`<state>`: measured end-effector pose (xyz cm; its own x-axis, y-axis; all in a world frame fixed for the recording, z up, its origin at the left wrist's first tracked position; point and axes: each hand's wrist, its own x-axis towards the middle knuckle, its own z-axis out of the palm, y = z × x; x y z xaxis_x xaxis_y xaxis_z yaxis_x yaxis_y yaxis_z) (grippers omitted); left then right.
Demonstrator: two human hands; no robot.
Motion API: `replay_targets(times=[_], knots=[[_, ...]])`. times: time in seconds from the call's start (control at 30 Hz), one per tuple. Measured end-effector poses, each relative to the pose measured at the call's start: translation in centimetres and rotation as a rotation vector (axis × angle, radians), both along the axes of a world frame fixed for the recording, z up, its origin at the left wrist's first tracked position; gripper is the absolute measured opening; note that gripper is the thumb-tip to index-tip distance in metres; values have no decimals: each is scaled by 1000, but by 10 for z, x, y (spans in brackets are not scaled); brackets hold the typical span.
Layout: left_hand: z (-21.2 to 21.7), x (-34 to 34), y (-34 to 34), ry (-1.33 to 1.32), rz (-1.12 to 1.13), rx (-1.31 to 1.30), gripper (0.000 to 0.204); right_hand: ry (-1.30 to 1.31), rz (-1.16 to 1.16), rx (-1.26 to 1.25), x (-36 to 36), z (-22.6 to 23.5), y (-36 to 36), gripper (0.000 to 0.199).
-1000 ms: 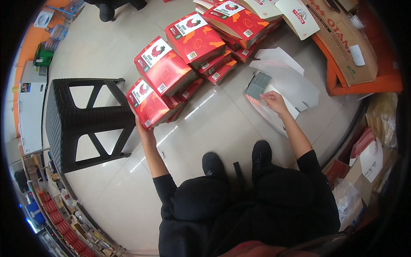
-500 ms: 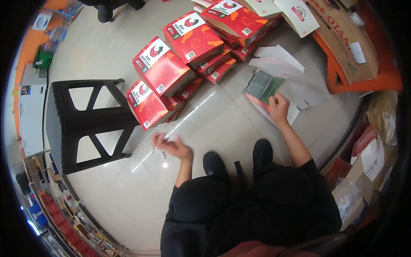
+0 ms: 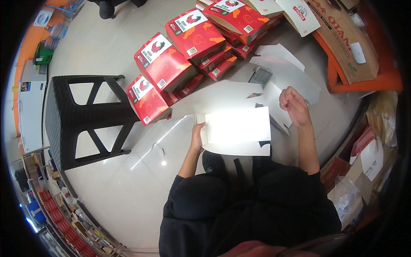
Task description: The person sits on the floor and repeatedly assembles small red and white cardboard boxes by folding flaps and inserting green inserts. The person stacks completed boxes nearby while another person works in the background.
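Note:
A partly folded cardboard box blank [image 3: 237, 124], its plain white inside facing up, is held over my shoes. My left hand [image 3: 197, 136] grips its left edge, thumb on the inside and the other fingers hidden behind. Right of the blank, apart from its main panel, my right hand [image 3: 295, 105] is raised with curled fingers; whether anything small is in them does not show. Behind the hands, more flat white blanks [image 3: 286, 64] lie on the floor, with a dark grey bundle [image 3: 260, 77] on them, partly covered.
Red folded boxes [image 3: 165, 64] are piled at the far middle. A black stool [image 3: 64, 124] lies on its side at left. To the right are a large brown carton [image 3: 342, 38] on an orange surface and a clear plastic bag [image 3: 347, 195].
A white blank has come up from the floor in front of me. My left hand moved right and now grips it. My right hand left the floor pile and moved slightly right.

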<state>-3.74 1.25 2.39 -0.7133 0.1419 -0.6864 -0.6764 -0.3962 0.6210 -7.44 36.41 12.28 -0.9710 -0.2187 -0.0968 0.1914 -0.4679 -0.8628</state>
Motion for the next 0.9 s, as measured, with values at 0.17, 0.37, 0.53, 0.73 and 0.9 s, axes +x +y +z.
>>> replay_targets(times=[0.17, 0.37, 0.53, 0.73, 0.9], knots=[[3, 3, 7, -73, 59, 110, 44, -382, 150, -266, 37, -80, -22, 57], [-38, 18, 1, 25, 15, -286, 37, -176, 416, 131, 35, -58, -86, 92], [-9, 15, 19, 458, 35, -990, 57, -499, 361, 531, 24, -84, -97, 45], [5, 35, 23, 685, -223, -1421, 76, -641, 270, 488, 21, -114, -99, 42], [22, 32, 24, 739, -218, -1538, 67, -590, 282, 370, 31, -137, -104, 49]])
